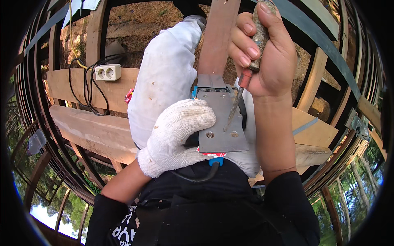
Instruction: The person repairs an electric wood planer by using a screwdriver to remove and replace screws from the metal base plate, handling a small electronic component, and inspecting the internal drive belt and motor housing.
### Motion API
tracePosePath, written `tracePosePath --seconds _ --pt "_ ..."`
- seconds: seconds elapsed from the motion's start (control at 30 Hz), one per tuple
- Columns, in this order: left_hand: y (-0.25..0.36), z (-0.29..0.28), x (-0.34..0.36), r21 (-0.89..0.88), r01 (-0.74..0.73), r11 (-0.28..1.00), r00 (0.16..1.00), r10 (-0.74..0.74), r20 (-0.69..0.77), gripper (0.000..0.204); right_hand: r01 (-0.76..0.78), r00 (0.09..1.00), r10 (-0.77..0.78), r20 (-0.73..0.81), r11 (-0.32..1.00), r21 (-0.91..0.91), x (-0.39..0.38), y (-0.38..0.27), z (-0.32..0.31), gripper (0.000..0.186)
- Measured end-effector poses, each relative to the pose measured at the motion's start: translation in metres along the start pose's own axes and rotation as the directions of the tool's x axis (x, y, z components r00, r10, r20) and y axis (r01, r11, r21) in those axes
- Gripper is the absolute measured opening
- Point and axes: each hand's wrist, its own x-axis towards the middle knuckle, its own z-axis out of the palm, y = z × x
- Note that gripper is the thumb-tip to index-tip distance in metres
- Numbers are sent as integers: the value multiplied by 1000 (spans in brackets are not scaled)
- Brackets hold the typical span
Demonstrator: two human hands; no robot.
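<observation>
Site type: outdoor carpentry area within an open timber structure. Heavy planks [94, 133] and spaced framing members form the surroundings, with brown ground [160, 14] visible through the gaps. A white socket [108, 72] and looped black cable [87, 80] supply site-style power fittings. A held screwdriver [245, 78] indicates manual work. Trees [344, 201] and sky [49, 217] appear beyond the frame.

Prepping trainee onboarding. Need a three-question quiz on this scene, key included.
1. Which hand wears the white glove?
2. True or false: the right hand grips the screwdriver by its metal shaft.
3. How many outlets does the white socket block show? a) one b) two c) four

Key: 1. The left hand. 2. False; it grips the handle. 3. b.
</observation>
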Motion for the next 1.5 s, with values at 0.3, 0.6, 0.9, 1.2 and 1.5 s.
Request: tracePosePath --seconds 0.3,0.6,0.9,1.2,1.5 --pt "-1 -5 0 24 -4 1000 997 2 82 57 -36 996 49 68 983 -180 0 21 21 41" --pt "-2 -5 -2 41 3 999 996 -7 88 59 -42 990 85 110 936 -350 1 25 37 43" --pt "-3 -5 -2 10 3 1000 996 -4 85 60 -170 840 33 542 964 204 18 24 37 50" --pt "-6 -3 -3 -3 -16 1000 998 16 69 58 112 961 -23 275 944 -311 7 1 39 33" --pt "-4 -4 -3 -2 0 1000 997 0 82 56 76 909 68 411 943 -325 24 -2 23 40"
